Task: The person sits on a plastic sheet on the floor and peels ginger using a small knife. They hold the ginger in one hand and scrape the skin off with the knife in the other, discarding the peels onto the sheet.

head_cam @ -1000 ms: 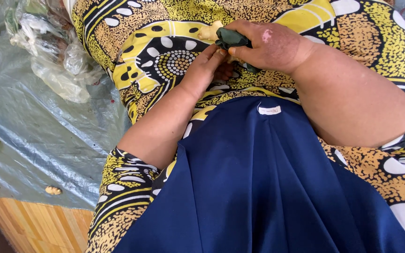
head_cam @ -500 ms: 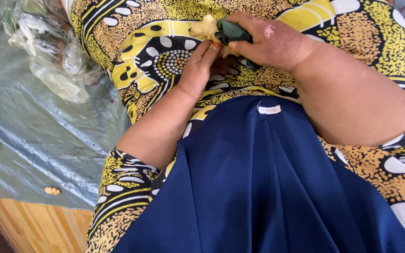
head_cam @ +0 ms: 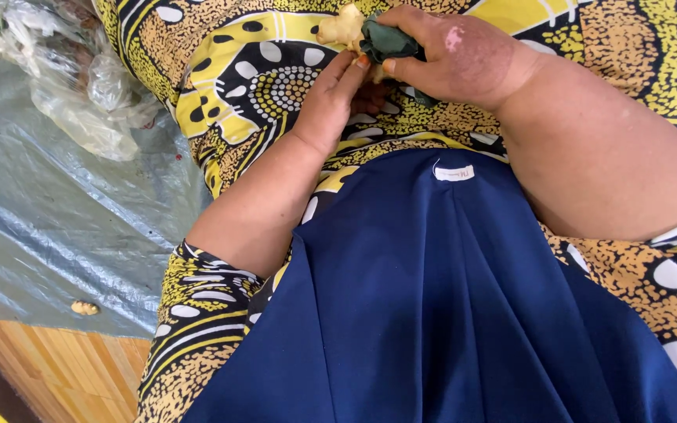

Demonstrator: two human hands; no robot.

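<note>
Top edge cuts off part of our right hand (head_cam: 452,55) and the pale root (head_cam: 342,27) — its upper end is out of frame. Our right hand is closed around a dark green wrap (head_cam: 385,45), most of it buried under the fingers; what the wrap is made of we cannot make out. Our left hand (head_cam: 331,98) sits just below, fingertips touching the wrap and root from underneath, palm half open; whether it pinches anything is hidden. Both hands lie over the yellow patterned dress (head_cam: 252,70), above a navy cloth (head_cam: 432,313). To the left, grey plastic sheet (head_cam: 48,219) and crumpled clear bags (head_cam: 80,86).

Against a second ago — the root now sticks out of the wrap; then only the green showed.
</note>
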